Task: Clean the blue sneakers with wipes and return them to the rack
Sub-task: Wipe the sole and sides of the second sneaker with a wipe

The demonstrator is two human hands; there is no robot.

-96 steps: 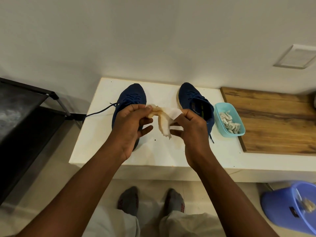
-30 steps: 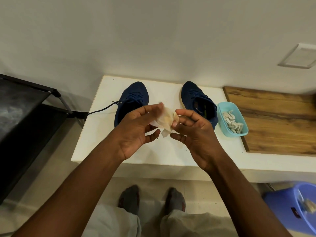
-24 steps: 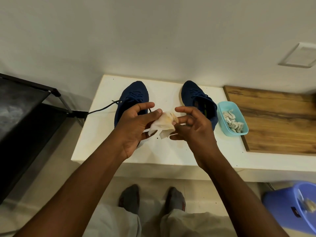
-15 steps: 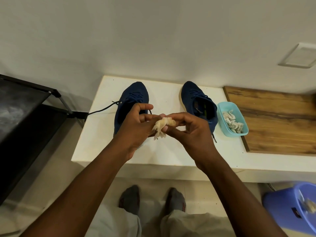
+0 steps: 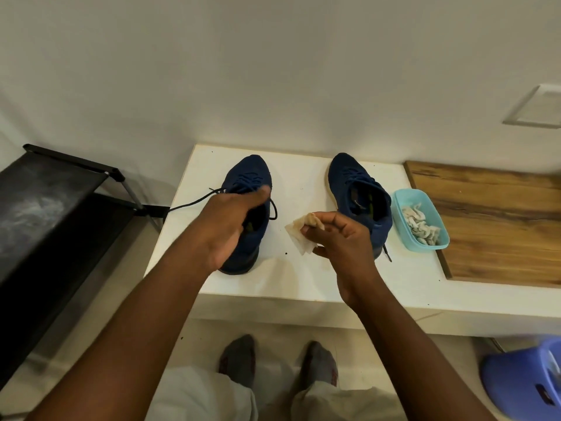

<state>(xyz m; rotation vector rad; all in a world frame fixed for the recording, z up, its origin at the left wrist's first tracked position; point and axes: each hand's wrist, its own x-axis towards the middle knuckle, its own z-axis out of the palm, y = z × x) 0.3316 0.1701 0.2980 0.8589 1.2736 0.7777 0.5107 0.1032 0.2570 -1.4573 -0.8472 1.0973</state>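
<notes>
Two dark blue sneakers stand on the white bench [image 5: 303, 278], toes to the wall. My left hand [image 5: 227, 220], blurred by motion, lies over the collar of the left sneaker [image 5: 250, 174], fingers bent toward its tongue; a firm grip does not show. My right hand [image 5: 346, 238] hovers between the shoes and pinches a crumpled, stained wipe [image 5: 300, 238]. Just behind that hand is the right sneaker [image 5: 349, 174], untouched. A loose black lace [image 5: 188, 205] trails off the bench's left edge.
A teal tub [image 5: 406, 192] with several used wipes sits right of the right sneaker, against a wooden board [image 5: 501, 223]. The black shoe rack [image 5: 45, 208] stands on the left. A purple bucket [image 5: 522, 387] is on the floor at lower right. My socked feet are below the bench.
Both hands were bunching the wipe together. My left hand has let go of it and moved left and forward onto the left sneaker; my right hand keeps the wipe.
</notes>
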